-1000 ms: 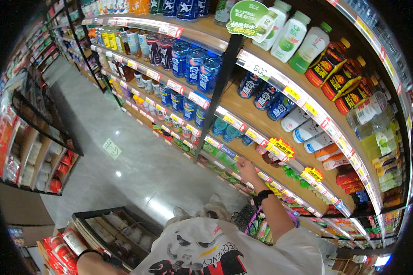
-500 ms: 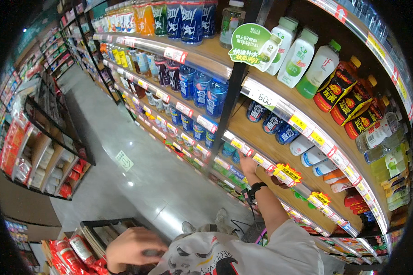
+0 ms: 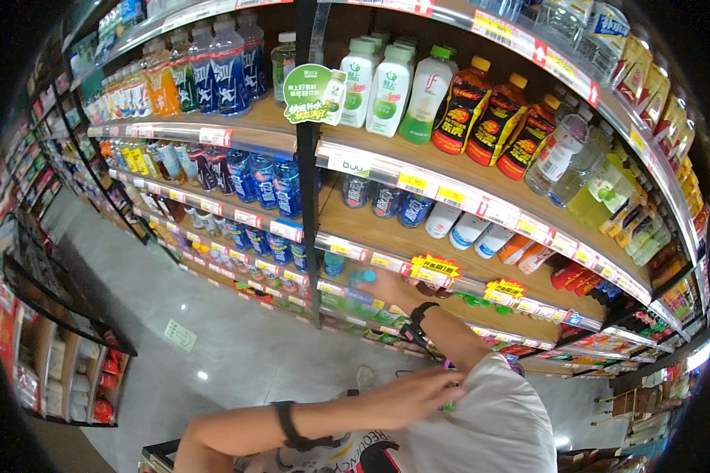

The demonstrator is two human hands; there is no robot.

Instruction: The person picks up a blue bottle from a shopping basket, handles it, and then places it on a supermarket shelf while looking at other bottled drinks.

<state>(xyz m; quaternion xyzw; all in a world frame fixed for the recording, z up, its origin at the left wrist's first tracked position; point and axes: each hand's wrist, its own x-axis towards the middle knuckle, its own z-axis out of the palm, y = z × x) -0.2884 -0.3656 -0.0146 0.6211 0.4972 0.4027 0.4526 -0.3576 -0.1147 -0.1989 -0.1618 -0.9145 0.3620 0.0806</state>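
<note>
My right hand (image 3: 388, 288), with a black band on its wrist, reaches to a low shelf. Its fingers are closed around a small bottle with a light blue cap (image 3: 363, 277), its lower part hard to make out. Just left of that stands another blue bottle (image 3: 334, 263) on the same shelf. My left arm crosses in front of my white shirt (image 3: 481, 422). The left hand (image 3: 426, 391) lies near my right sleeve with its fingers stretched out, slightly blurred and holding nothing; whether it touches the sleeve I cannot tell.
Above my right hand, a shelf edge (image 3: 379, 258) with price tags runs across. Higher shelves hold white bottles with green labels (image 3: 389, 94) and black-and-red bottles (image 3: 461, 106). A dark upright post (image 3: 308, 158) divides the shelving. Another display rack (image 3: 55, 355) stands across the aisle floor (image 3: 237, 355).
The view has turned right, so the shelves sit further left. My left hand has swung from the lower left across my body. A blue cap now shows at my right hand.
</note>
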